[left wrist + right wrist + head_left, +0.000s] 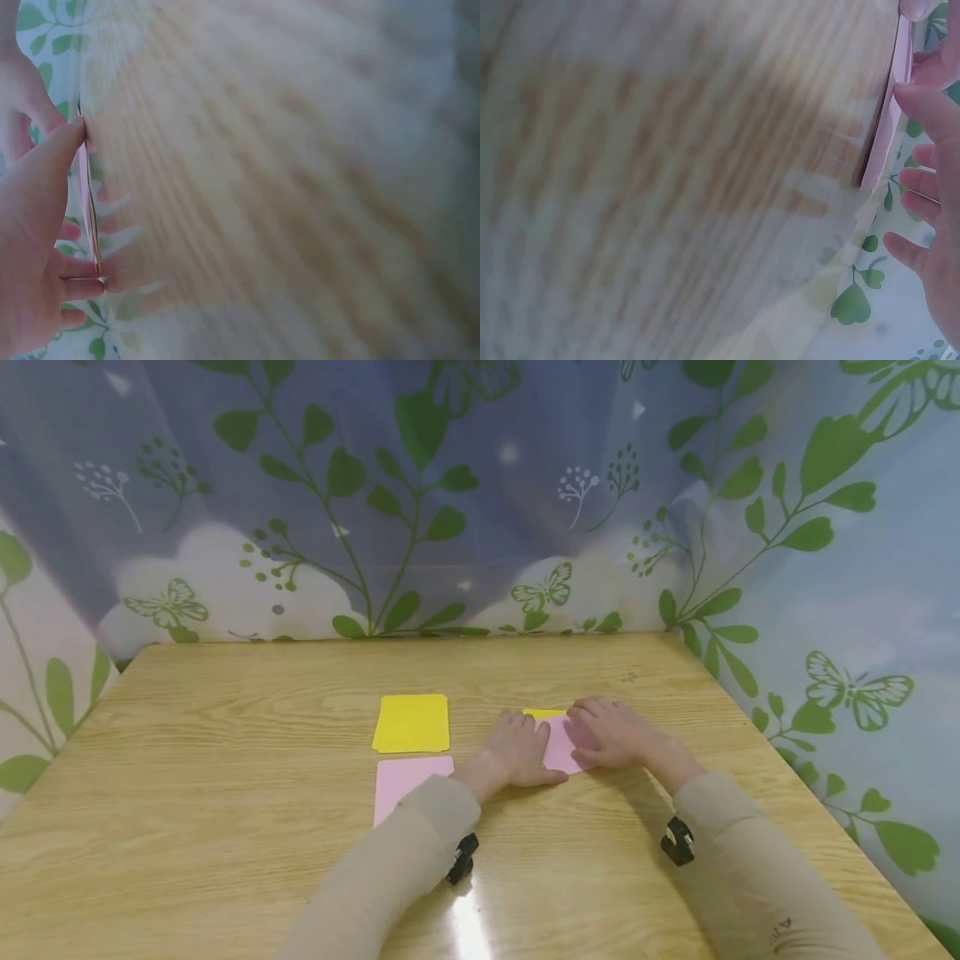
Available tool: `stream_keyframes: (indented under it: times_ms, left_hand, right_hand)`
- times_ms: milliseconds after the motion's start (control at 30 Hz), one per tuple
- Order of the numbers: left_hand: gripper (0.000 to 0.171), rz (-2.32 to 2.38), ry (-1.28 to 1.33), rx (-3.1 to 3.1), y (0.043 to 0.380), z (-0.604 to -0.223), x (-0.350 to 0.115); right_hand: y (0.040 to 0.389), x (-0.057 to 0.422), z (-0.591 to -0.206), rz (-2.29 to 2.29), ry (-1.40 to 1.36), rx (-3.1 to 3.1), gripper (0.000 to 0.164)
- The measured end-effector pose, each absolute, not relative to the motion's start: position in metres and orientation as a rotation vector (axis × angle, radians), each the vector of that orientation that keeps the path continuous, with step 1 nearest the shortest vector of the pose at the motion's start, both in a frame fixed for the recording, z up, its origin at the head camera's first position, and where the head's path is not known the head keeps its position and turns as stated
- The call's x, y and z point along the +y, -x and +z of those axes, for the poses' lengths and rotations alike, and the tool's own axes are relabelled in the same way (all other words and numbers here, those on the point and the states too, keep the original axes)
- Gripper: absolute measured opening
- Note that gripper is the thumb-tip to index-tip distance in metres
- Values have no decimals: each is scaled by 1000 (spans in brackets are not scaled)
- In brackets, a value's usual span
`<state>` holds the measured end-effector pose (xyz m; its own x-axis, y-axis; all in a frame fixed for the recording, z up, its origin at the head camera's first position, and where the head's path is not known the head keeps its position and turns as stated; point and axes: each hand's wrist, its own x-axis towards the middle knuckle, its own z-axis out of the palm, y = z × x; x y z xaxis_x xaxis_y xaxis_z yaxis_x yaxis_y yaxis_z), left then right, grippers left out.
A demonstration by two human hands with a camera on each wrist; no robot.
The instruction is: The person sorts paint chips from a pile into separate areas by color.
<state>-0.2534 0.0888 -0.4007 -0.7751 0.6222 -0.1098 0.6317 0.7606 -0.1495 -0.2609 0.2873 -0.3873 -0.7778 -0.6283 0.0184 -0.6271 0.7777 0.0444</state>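
Note:
Both hands are at a pink square card (pixel 561 746) on the right half of the table, with a strip of a yellow card (pixel 542 713) showing behind it. My left hand (pixel 519 748) holds the pink card's left side, its thumb at the near corner and its fingers toward the far edge. On the right side, my right hand (pixel 613 732) grips the same card, thumb on the near part and fingers over the far corner. In the right wrist view, the pink card (pixel 887 127) is seen nearly edge-on under the thumb. The fingers hide part of the yellow card.
To the left lie a yellow square stack (pixel 412 723) and, nearer, a pink square card (pixel 408 775), partly covered by the left sleeve (pixel 397 852). The wooden table (pixel 225 793) meets a leaf-patterned curtain (pixel 300 560) at the back and right.

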Motion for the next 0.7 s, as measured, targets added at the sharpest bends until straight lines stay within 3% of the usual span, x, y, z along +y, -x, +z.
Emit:
stream_keyframes:
  times_ms: [367,700]
  left_hand:
    - [73,-294,-1128,2906,255,-397,93]
    - [78,-191,-1110,2947,260,-399,95]
  right_hand:
    - [262,289,-388,-28,-1045,-2912,58]
    - [261,292,-387,-40,-1020,-2931,57]
